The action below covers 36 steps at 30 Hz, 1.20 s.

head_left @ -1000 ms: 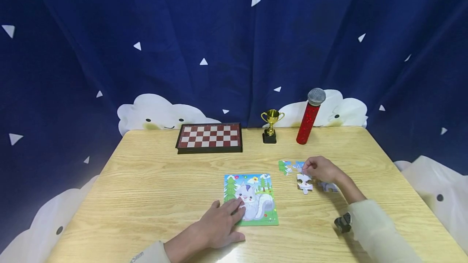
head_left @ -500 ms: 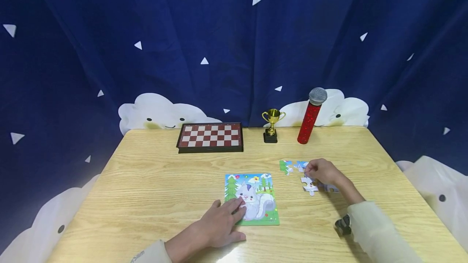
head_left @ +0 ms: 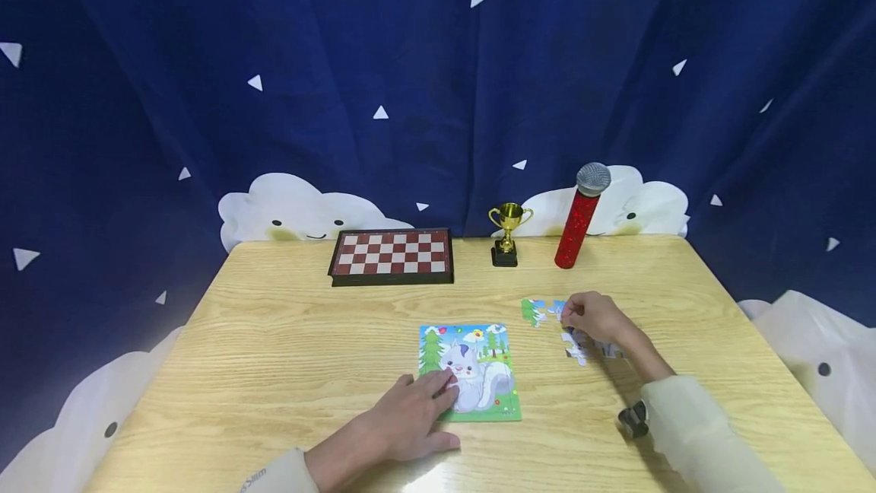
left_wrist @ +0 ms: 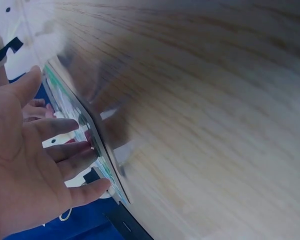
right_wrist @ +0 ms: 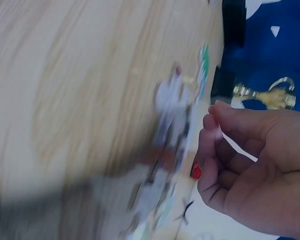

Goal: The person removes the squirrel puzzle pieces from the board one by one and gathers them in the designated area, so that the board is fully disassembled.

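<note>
A square squirrel puzzle picture lies on the table in front of me. My left hand rests on its lower left part with fingers spread, and the left wrist view shows those fingers reaching across its edge. To the right, my right hand hovers over several loose jigsaw pieces. Its thumb and index fingertip meet, other fingers curled, with nothing visible between them in the right wrist view. Near it lie a green-tree piece, a sky-blue piece and a grey-white piece. Others are partly hidden under the hand.
Along the back of the wooden table stand a red-and-white chessboard case, a small gold trophy and a red glittery microphone. Behind them hangs a dark blue curtain with white triangles and clouds.
The grey-white piece has shifted slightly right and turned. My right hand has stayed over the pieces, with small movements back and forth. The left hand has kept its place on the picture.
</note>
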### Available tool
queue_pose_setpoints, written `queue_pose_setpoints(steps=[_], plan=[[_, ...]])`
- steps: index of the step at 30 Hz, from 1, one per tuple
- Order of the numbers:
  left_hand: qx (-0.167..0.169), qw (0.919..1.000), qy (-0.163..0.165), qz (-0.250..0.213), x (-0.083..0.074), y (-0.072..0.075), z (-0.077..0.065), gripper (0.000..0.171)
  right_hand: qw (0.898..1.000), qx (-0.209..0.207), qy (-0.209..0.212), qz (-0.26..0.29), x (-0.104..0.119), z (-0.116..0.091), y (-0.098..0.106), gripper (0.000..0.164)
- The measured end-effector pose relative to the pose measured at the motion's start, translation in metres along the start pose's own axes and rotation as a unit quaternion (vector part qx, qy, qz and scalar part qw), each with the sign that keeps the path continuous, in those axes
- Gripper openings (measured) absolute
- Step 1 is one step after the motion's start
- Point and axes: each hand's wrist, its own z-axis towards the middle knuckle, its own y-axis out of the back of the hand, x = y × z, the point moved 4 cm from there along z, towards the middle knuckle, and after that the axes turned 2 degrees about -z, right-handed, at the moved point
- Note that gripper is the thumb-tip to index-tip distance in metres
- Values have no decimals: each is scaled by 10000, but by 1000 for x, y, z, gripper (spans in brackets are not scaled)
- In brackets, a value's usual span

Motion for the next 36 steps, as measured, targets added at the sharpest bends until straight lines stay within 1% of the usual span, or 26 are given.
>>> queue_pose_setpoints(steps=[6,8,11,15,21,24,29,36], plan=[[-13,10000,-37,-51,0,2,-2,72,9990,20,399,207,32,2,-9,10],[-63,9999,-79,-37,1,2,-3,71,9981,7,540,280,44,4,-15,10],[-139,9998,-140,-6,2,3,-7,71,9957,0,859,355,64,7,-24,8],[-182,9996,-193,26,2,4,-12,73,9922,125,1123,534,87,10,-38,7],[-140,9995,-265,58,0,3,-18,75,9884,420,1273,708,111,13,-58,6],[-95,9996,-238,79,-1,3,-20,74,9874,483,1315,730,119,13,-66,6],[0,9999,-122,119,0,2,-22,73,9864,640,1298,778,131,12,-79,5],[78,9994,-129,303,0,1,-24,72,9865,809,1264,659,141,9,-93,3]])
